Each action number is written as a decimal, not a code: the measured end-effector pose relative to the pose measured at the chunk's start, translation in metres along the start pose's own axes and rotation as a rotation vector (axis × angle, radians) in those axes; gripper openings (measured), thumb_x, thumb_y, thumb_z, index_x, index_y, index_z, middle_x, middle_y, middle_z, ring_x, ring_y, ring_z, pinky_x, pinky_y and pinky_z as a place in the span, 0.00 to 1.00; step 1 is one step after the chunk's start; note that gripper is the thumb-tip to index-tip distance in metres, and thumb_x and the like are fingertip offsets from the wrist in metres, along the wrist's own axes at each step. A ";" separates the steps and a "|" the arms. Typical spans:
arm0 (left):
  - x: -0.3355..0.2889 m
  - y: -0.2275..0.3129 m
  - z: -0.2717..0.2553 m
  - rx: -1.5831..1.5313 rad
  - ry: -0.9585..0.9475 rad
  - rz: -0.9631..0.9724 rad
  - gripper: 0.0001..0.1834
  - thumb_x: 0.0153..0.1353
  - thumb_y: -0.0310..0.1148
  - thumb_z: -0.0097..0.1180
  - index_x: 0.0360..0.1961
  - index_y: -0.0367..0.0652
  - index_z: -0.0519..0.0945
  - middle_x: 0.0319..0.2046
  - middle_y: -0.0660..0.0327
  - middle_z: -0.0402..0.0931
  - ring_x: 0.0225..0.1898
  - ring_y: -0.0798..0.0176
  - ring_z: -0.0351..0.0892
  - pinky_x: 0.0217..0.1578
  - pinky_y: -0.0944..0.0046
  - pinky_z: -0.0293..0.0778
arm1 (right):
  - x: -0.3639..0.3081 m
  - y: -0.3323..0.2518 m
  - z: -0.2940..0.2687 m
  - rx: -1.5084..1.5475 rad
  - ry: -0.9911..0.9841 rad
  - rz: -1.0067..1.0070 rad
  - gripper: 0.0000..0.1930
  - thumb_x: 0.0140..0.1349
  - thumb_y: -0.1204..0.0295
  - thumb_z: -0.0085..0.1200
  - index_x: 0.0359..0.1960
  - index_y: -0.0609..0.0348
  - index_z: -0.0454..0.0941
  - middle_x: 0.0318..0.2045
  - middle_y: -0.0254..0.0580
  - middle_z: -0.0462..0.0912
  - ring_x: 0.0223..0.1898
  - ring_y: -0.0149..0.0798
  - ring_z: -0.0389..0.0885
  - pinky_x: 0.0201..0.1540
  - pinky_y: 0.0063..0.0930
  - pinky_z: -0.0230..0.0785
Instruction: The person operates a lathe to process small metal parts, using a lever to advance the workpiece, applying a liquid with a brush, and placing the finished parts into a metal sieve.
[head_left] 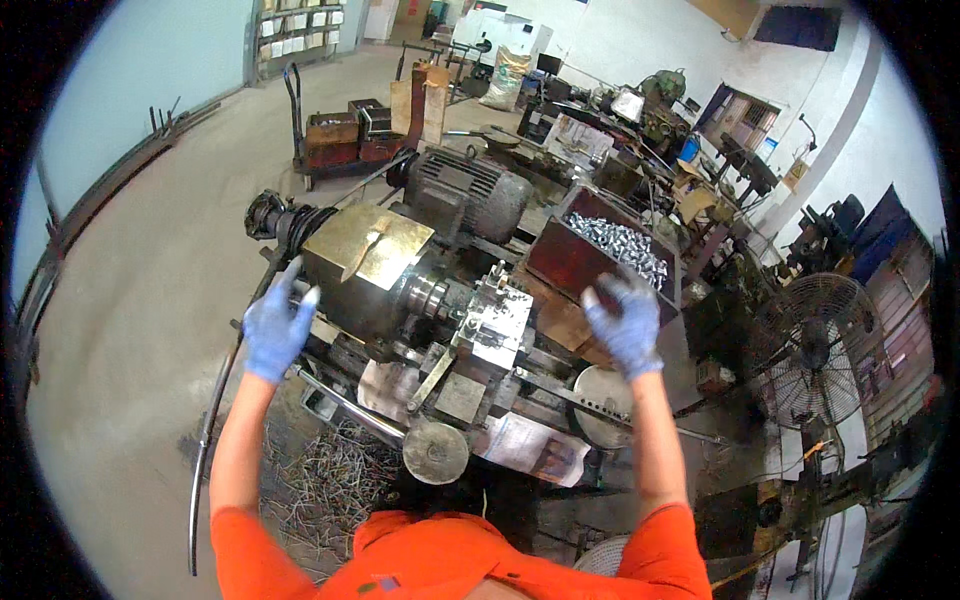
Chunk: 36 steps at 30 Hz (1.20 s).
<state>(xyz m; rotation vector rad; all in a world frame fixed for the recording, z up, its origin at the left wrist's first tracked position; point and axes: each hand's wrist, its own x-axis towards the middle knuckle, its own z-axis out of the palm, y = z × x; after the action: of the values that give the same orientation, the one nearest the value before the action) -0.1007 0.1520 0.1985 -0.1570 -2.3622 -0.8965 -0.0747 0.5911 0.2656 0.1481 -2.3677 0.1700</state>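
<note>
A small metal lathe stands before me, with a brass-coloured cover plate [385,262] on its headstock and a shiny chuck [428,297] beside it. My left hand [278,328], in a blue-grey glove, is at the headstock's left end, thumb and fingers apart; no held thing shows. To the right, my right hand [625,322], gloved alike, has its fingers spread by the near wall of a dark red metal bin [575,255]. Many small silvery metal parts [620,245] fill that bin. Between my hands sits the tool slide [497,325] with a flat lever [433,378].
Behind the headstock is a ribbed electric motor [468,190]. A round metal disc [435,453] sits at the lathe's front, above a heap of metal shavings [335,470]. A caged fan [815,345] stands right; a trolley with boxes [335,140] stands behind left.
</note>
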 end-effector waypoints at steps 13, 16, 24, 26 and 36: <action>0.021 -0.010 0.070 0.187 0.004 0.237 0.20 0.55 0.43 0.53 0.47 0.46 0.75 0.32 0.54 0.78 0.29 0.51 0.78 0.30 0.55 0.72 | -0.216 -0.040 0.021 0.307 -0.397 0.361 0.12 0.46 0.61 0.62 0.28 0.55 0.83 0.35 0.49 0.81 0.37 0.48 0.77 0.41 0.34 0.71; 0.023 -0.014 0.080 0.108 -0.033 0.216 0.19 0.56 0.41 0.53 0.46 0.43 0.76 0.32 0.50 0.78 0.30 0.49 0.79 0.31 0.55 0.73 | -0.231 -0.030 0.019 0.321 -0.337 0.373 0.12 0.46 0.62 0.62 0.27 0.56 0.82 0.31 0.48 0.81 0.36 0.48 0.78 0.40 0.34 0.70; -0.017 0.059 0.115 -0.067 -0.248 0.347 0.13 0.59 0.40 0.48 0.40 0.47 0.78 0.23 0.55 0.76 0.26 0.51 0.77 0.28 0.53 0.70 | -0.240 -0.031 0.011 0.373 -0.342 0.423 0.10 0.46 0.65 0.62 0.26 0.57 0.82 0.31 0.49 0.81 0.36 0.48 0.79 0.42 0.35 0.69; -0.015 0.053 0.136 -0.035 -0.260 0.355 0.12 0.59 0.40 0.48 0.39 0.48 0.79 0.24 0.55 0.76 0.26 0.51 0.77 0.28 0.53 0.71 | -0.235 -0.036 0.007 0.435 -0.388 0.466 0.10 0.45 0.66 0.62 0.27 0.58 0.82 0.32 0.49 0.81 0.38 0.49 0.78 0.43 0.35 0.69; -0.022 0.042 0.133 0.163 -0.534 0.406 0.10 0.56 0.38 0.51 0.35 0.47 0.80 0.25 0.53 0.77 0.29 0.50 0.77 0.31 0.52 0.71 | -0.239 -0.037 0.002 0.418 -0.366 0.392 0.08 0.46 0.69 0.60 0.27 0.58 0.81 0.29 0.47 0.80 0.35 0.49 0.77 0.41 0.35 0.68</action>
<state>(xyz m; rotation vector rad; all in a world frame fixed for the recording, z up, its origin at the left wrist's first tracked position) -0.1353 0.2708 0.1313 -0.8670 -2.7194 -0.5005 0.1011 0.5677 0.1008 -0.0993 -2.6713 0.8949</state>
